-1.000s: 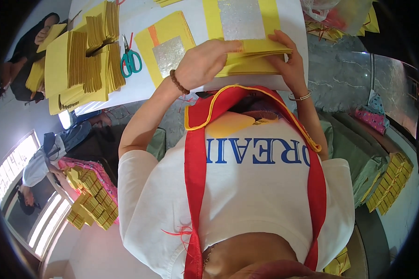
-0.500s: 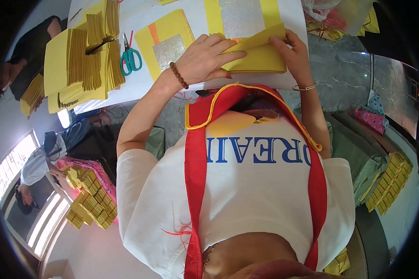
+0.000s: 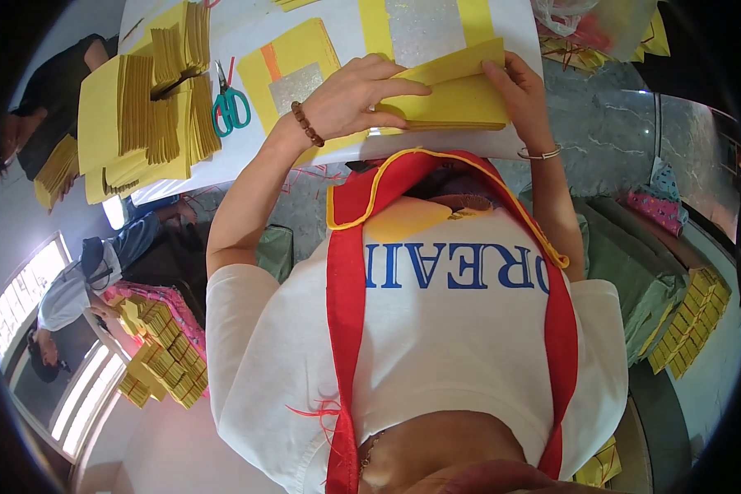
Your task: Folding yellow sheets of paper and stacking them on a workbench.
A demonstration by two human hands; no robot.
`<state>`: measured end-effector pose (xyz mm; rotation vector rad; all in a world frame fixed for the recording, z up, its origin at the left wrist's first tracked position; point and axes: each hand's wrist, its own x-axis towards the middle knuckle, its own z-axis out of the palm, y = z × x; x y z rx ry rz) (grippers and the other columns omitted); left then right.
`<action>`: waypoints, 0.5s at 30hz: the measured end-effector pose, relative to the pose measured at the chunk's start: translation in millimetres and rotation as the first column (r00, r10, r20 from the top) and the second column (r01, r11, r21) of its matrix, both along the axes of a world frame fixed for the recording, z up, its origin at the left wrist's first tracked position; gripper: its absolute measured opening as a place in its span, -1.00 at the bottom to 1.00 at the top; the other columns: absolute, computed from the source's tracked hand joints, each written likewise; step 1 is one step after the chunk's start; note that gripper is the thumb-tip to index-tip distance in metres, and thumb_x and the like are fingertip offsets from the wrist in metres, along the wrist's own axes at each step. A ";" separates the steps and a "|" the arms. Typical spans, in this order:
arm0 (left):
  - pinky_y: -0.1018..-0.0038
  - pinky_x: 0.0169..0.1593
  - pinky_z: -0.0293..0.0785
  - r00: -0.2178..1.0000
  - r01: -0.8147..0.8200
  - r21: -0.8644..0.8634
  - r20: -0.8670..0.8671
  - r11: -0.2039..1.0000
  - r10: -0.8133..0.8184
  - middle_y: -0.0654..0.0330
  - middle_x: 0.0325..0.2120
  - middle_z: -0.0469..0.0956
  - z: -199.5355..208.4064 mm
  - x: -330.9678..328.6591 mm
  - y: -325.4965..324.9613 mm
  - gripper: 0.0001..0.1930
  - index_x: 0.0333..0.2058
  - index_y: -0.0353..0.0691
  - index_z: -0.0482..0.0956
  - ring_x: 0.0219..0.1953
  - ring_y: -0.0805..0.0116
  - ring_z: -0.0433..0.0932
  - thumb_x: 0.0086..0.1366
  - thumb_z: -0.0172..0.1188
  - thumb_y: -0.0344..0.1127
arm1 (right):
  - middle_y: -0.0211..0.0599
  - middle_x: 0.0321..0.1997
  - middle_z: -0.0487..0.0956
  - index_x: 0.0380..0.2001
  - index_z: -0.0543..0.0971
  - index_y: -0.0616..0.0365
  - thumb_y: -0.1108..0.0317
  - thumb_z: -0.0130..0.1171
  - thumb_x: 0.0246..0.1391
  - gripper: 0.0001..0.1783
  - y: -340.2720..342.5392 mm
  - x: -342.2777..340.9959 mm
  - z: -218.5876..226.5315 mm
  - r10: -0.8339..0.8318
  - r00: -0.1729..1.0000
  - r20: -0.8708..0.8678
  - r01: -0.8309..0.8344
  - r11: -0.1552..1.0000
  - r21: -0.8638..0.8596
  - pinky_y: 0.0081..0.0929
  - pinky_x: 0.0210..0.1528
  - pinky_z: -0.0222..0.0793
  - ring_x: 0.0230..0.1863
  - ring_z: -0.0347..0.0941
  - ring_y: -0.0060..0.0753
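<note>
A stack of folded yellow paper [image 3: 457, 103] lies at the near edge of the white table, its top flap lifted a little. My left hand [image 3: 352, 97] grips the stack's left end, thumb near the lower edge and fingers spread over the flap. At the other end my right hand [image 3: 522, 92] pinches the flap's right edge, thumb on top, other fingers partly hidden behind it. Beyond my hands lies a yellow sheet with a silver panel [image 3: 426, 29]. Left of it is another yellow sheet [image 3: 303, 49] with a silver square and an orange strip, partly covered by my left forearm.
Teal-handled scissors [image 3: 230, 109] lie beside stacks of folded yellow paper [image 3: 136, 103] on the table's left. Plastic bags [image 3: 597, 25] sit at the far right. Green wrapped bundles [image 3: 634, 280] stand at my right. Another person [image 3: 66, 292] is at the left.
My left hand has shifted slightly left and its fingers have spread wider apart. The flap's left part now sits higher. My right hand stays at the right edge.
</note>
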<state>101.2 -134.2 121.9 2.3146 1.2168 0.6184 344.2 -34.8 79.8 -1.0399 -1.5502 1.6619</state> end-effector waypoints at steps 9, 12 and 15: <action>0.33 -0.30 0.43 0.978 -0.117 -0.016 0.172 0.993 0.118 0.09 -0.28 0.47 1.5 -1.2 -5.1 -0.82 -0.25 -0.18 0.45 -0.33 0.10 0.48 0.14 0.06 -0.41 | -0.40 -0.08 0.48 -0.02 0.43 0.19 0.30 -0.04 0.17 -0.66 1.2 9.6 -5.3 0.083 0.977 -0.197 -0.057 0.990 0.131 -0.65 -0.07 0.29 -0.09 0.37 -0.62; 0.34 -0.34 0.45 0.951 -0.258 -0.072 0.159 0.964 0.266 0.05 -0.29 0.46 -1.5 4.1 -7.5 -0.82 -0.24 -0.21 0.43 -0.37 0.09 0.49 0.14 0.04 -0.43 | -0.36 -0.16 0.52 -0.07 0.46 0.21 0.28 0.12 0.05 -0.62 -4.4 7.3 -5.7 -0.058 0.959 -0.277 0.063 0.998 0.011 -0.60 -0.02 0.28 -0.08 0.39 -0.53; 0.36 -0.33 0.46 0.958 -0.267 -0.018 0.103 0.964 0.267 0.04 -0.25 0.45 -1.0 8.5 -9.9 -0.75 -0.17 -0.18 0.42 -0.32 0.10 0.50 0.13 0.04 -0.44 | -0.34 -0.18 0.53 -0.10 0.48 0.22 0.27 0.17 0.01 -0.61 -2.1 5.4 -11.2 0.033 0.999 0.021 -0.036 0.979 0.202 -0.60 -0.08 0.33 -0.12 0.41 -0.55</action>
